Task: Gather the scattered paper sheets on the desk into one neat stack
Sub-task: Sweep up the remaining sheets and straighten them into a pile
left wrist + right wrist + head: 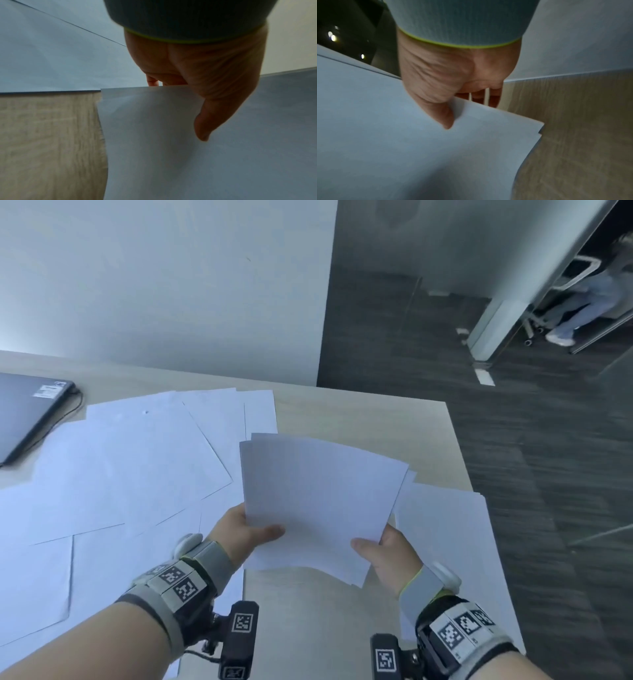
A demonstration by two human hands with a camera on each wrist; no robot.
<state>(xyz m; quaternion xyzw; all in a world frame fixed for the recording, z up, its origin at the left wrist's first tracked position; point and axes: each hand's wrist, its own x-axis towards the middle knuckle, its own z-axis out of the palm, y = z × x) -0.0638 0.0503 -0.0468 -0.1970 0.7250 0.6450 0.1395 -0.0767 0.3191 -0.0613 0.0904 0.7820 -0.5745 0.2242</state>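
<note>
A loose bundle of white paper sheets [318, 494] is held above the desk, its edges uneven. My left hand [246, 529] pinches its near-left corner, thumb on top, fingers under the sheets [154, 135]. My right hand [383, 553] pinches the near-right corner of the bundle [419, 148] the same way. Several more white sheets [120, 474] lie scattered and overlapping on the left of the wooden desk [359, 416]. A few further sheets [445, 529] lie at the desk's right edge, partly under the bundle.
A closed dark laptop [27, 409] with a cable lies at the far left of the desk. A pale wall stands behind the desk. Dark carpet floor [531, 457] lies to the right, past the desk's edge. A person sits far off at top right.
</note>
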